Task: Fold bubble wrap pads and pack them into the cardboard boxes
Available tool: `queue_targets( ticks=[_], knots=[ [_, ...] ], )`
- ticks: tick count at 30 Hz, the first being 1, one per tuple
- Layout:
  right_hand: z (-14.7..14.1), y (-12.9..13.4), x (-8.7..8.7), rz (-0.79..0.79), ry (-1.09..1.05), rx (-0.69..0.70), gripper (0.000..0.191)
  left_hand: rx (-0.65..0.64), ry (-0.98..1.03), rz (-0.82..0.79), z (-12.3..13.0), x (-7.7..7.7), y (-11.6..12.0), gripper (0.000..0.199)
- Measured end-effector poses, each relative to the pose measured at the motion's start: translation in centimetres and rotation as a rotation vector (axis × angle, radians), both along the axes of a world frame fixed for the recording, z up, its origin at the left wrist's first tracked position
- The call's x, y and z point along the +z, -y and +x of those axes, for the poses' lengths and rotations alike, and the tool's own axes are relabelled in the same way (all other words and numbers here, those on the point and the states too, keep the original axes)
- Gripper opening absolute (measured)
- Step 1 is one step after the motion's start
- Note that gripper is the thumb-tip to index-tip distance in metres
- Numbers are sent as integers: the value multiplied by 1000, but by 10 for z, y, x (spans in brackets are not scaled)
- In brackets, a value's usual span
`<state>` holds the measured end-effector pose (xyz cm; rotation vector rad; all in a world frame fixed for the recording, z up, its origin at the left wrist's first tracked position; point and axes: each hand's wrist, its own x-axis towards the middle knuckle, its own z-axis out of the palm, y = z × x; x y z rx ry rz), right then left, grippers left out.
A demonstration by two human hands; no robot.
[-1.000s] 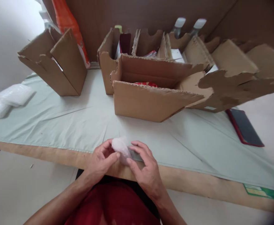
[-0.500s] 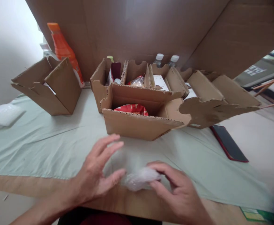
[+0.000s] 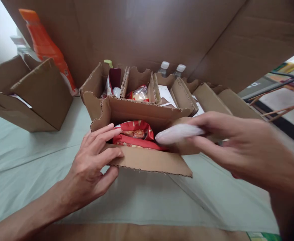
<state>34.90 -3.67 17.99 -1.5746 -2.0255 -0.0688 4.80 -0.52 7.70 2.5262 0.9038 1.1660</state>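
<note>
My left hand (image 3: 94,160) pinches the left end of the cardboard box's front flap (image 3: 149,160), thumb below and fingers above. The flap is folded outward toward me. Inside the box, red snack packets (image 3: 134,134) lie against each other, partly covered by my fingertips. My right hand (image 3: 227,144) holds a folded bundle of whitish clear plastic wrap (image 3: 178,133) between thumb and fingers, over the right side of the box opening. Whether the bundle touches the red packets I cannot tell.
Behind stands a row of cardboard compartments (image 3: 139,72) with packets and white boxes. Two white-capped bottles (image 3: 164,67) rise behind it. At the left are another cardboard box (image 3: 43,97) and an orange bottle (image 3: 46,47). Pale green cloth (image 3: 147,201) covers the table.
My right hand has lifted the plastic wrap from the table's front edge up to the box. My left hand has moved onto the flap, which now leans outward and shows the red packets.
</note>
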Motion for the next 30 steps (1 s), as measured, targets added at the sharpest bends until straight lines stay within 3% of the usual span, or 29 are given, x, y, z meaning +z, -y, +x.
queue_targets(
  ticks=[2, 5, 10, 15, 17, 19, 21, 24, 27, 29, 30],
  knots=[
    [-4, -27, -9, -98, 179, 83, 40, 4, 5, 1, 0, 0, -1, 30],
    [-3, -57, -33, -75, 351, 66, 46, 19, -1, 3, 2, 2, -3, 29],
    [-7, -72, -62, -107, 522, 120, 53, 17, 1, 9, 4, 2, -3, 28],
    [-35, -67, -53, -280, 937, 6, 28, 19, -18, 38, 5, 2, -2, 31],
    [-37, -58, -42, -316, 967, 2, 24, 34, 16, 79, 3, -1, 2, 34],
    [-30, -40, -30, -208, 872, -26, 27, 76, 129, 130, -2, -5, 7, 44],
    [-13, -13, -21, 29, 661, -96, 30, 139, 264, 138, -11, -11, 10, 62],
    [15, 30, -23, 260, 266, -260, 29, 207, 325, -19, -25, -24, 6, 83],
    [28, 45, -50, 58, -19, -296, 43, 207, 275, -284, -27, -41, -8, 92],
    [23, 37, -75, -129, -180, -217, 67, 166, 279, -434, -19, -52, -18, 88],
    [17, 30, -87, -187, -264, -164, 70, 132, 299, -496, -12, -57, -22, 84]
  ],
)
